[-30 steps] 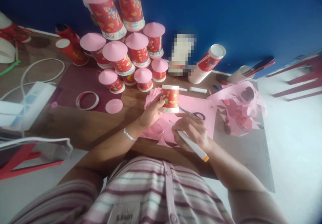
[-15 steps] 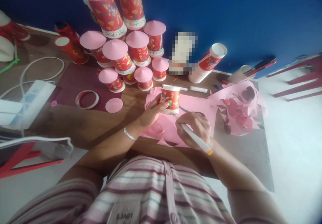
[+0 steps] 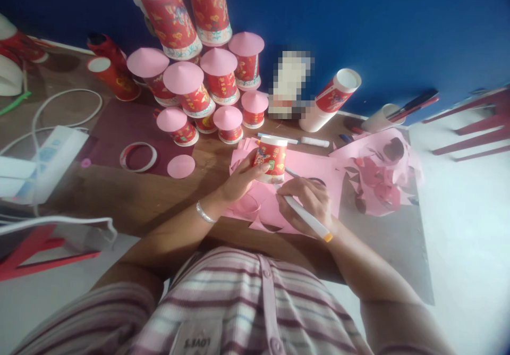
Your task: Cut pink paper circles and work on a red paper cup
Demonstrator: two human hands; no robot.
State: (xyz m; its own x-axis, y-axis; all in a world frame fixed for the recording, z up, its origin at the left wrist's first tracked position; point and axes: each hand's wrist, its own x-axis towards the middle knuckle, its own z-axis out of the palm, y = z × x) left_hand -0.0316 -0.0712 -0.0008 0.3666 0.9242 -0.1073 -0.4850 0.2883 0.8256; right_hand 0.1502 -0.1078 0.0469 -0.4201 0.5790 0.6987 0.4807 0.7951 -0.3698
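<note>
My left hand [image 3: 241, 178] is wrapped round a short red cardboard tube [image 3: 272, 157] with white bands at top and bottom and gold and green print. It is held upright above pink paper sheets [image 3: 314, 166]. In my right hand [image 3: 306, 203] is a white marker pen [image 3: 308, 218] with an orange end, its tip pointing at the tube's lower white band. Whether the tip touches the band I cannot tell. Scissors [image 3: 292, 172] lie on the pink paper, partly hidden behind my right hand.
Several red tubes with pink cone roofs [image 3: 183, 78] stand at the back left. A cardboard ring [image 3: 138, 157] and a pink disc [image 3: 181, 167] lie to the left. Pink paper scraps [image 3: 384, 185], a tall tube [image 3: 330, 100] and a pen holder [image 3: 384, 117] are on the right.
The tube in my left hand has shifted very slightly right and down in view. My right hand and the marker pen have moved slightly left, the pen's end rising a little.
</note>
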